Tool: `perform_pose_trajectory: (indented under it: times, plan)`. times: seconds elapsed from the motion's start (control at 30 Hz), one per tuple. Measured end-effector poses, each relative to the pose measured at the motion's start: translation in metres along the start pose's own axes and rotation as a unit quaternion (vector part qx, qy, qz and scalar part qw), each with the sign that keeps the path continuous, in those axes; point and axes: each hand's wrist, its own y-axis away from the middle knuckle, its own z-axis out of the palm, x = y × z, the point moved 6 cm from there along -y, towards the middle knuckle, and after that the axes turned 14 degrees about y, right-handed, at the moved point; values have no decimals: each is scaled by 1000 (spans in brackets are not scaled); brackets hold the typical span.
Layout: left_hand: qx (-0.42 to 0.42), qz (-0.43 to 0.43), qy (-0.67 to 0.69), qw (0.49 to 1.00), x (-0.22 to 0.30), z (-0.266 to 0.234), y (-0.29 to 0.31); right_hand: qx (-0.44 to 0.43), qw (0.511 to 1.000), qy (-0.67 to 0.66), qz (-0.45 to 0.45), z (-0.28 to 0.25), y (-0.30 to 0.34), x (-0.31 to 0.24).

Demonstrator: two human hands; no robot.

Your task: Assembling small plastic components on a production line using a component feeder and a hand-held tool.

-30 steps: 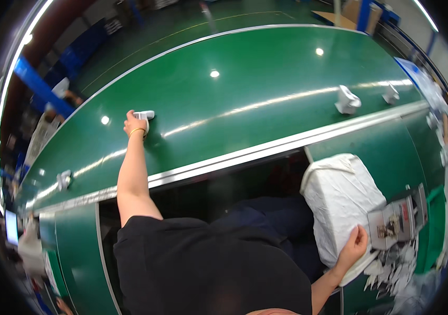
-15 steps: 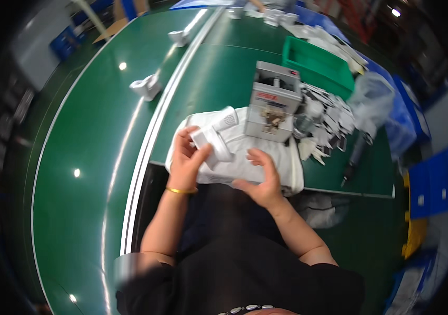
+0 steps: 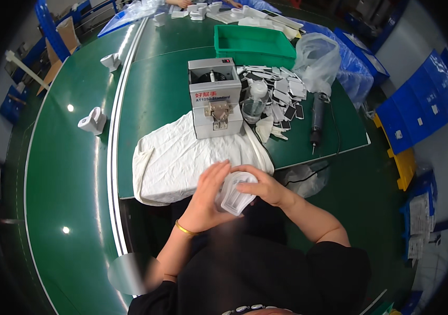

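Between my two hands, close to my body, is a white plastic housing [image 3: 230,198], tilted so that its hollow, rimmed side shows. My left hand [image 3: 205,198], with a gold bangle at the wrist, is wrapped round its left side. My right hand [image 3: 265,188] grips the right side, its thumb reaching over the rim into the hollow. The fingers behind the housing are partly hidden. Just beyond my hands a white cloth [image 3: 174,157] covers the front of the green table.
A grey screw-feeder machine [image 3: 216,100] stands at the cloth's far edge. To its right are a clear bottle [image 3: 254,105], scattered white and black pieces [image 3: 287,92] and an electric screwdriver [image 3: 317,121]. Behind is a green bin [image 3: 255,44]. White housings [image 3: 94,122] stand left; another person's hand [image 3: 179,3] shows far off.
The housing has come nearer my body and turned, its hollow side now showing. My right hand, apart from it before, has closed on it. The view has swung right.
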Motion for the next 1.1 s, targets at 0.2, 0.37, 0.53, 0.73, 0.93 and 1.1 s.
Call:
perform_pose_trajectory:
  times: [0.2, 0.37, 0.53, 0.73, 0.93, 1.1]
  plan:
    - [-5, -50, 154, 987, -35, 22, 5, -26, 984, 176, 15, -16, -8, -12]
    - [116, 1, 61, 991, -50, 9, -4, 488, 759, 429, -35, -175, -20, -21]
    - [174, 54, 27, 983, -75, 9, 0, 486, 669, 558, 75, -200, -43, 35]
    - [190, 64, 57, 978, -81, 6, 3, 476, 626, 612, 80, -194, -46, 39]
    - [167, 63, 125, 976, -81, 4, 3, 564, 586, 581, -33, -193, -34, 28]
    - [140, 78, 68, 985, -78, 1, -1, 609, 673, 406, -107, -180, -16, 10]
